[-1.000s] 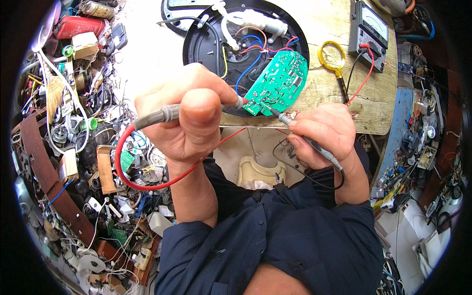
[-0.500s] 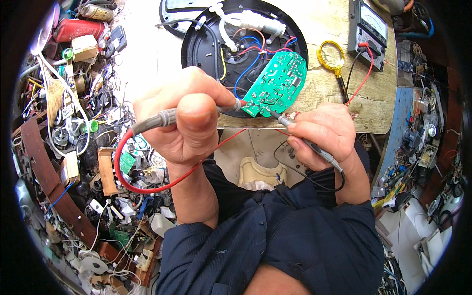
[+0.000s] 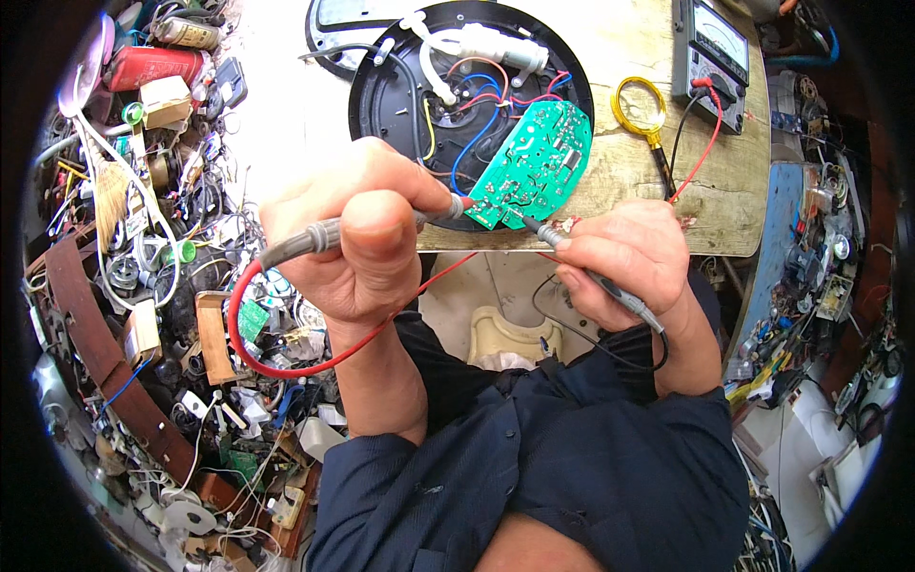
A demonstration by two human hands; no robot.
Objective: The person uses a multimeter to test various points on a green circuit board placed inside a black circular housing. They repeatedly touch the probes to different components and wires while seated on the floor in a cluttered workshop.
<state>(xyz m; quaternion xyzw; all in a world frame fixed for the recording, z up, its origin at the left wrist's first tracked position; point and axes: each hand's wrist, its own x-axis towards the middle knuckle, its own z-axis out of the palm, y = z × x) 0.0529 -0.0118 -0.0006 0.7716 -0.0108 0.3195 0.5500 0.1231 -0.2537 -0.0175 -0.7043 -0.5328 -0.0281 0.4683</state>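
Between the fingers of my left hand (image 3: 357,224) is a grey test probe (image 3: 324,234) with a thick red lead, its tip at the left corner of a green circuit board (image 3: 536,157). My right hand (image 3: 629,255) pinches a second grey test probe (image 3: 610,289) with a black lead. That tip points at the board's lower edge; whether it touches, I cannot tell. The board lies solder side up, partly over a round black appliance housing (image 3: 381,105) with coloured wires and a white tubular part (image 3: 500,46). An analog multimeter (image 3: 717,57) at the far right has red and black leads plugged in.
A yellow-rimmed magnifying glass (image 3: 640,105) lies on the wooden table (image 3: 715,200), right of the housing. Heaped cables, scrap parts and a red cylinder (image 3: 152,69) crowd the left side. More parts fill a blue-edged shelf (image 3: 777,229) at right. Below the table edge stands a cream stool (image 3: 500,332).
Both hands keep nearly the same pose, with the probes at the board. The whole view has shifted very slightly.
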